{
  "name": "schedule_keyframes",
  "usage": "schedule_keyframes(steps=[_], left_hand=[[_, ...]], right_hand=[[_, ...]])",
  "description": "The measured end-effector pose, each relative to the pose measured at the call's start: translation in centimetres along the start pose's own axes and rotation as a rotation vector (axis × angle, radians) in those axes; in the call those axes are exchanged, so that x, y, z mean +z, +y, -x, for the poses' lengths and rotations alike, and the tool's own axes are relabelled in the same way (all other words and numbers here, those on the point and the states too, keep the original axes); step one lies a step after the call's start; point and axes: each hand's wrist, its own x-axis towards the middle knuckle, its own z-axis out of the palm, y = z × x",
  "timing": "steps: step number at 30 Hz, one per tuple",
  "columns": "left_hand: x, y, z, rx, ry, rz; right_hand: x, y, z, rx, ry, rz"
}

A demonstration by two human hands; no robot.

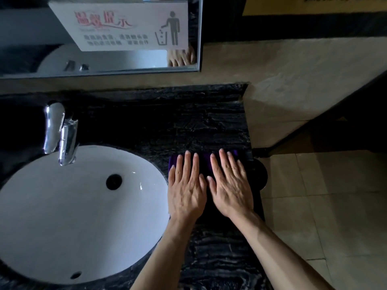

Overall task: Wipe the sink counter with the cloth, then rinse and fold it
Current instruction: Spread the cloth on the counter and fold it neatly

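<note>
left hand (186,191) – flat, fingers straight, pressing purple cloth (204,164) | right hand (229,190) – likewise flat beside it; grips nothing | cloth on black counter (188,118), right of sink (62,216)

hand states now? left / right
Left hand: open, fingers flat on the purple cloth.
Right hand: open, flat on the same cloth.
</note>
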Motion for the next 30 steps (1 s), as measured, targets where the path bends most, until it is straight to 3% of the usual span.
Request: schedule_keyframes(steps=[14,30], left_hand=[[-1.6,-2.6,-14.4,0.003,0.012,-0.051],[-1.8,-2.5,-14.4,0.001,0.017,-0.038]], right_hand=[[-0.6,-0.9,-14.2,0.010,0.016,-0.002],[-0.4,-0.9,-14.8,-0.001,0.026,0.032]])
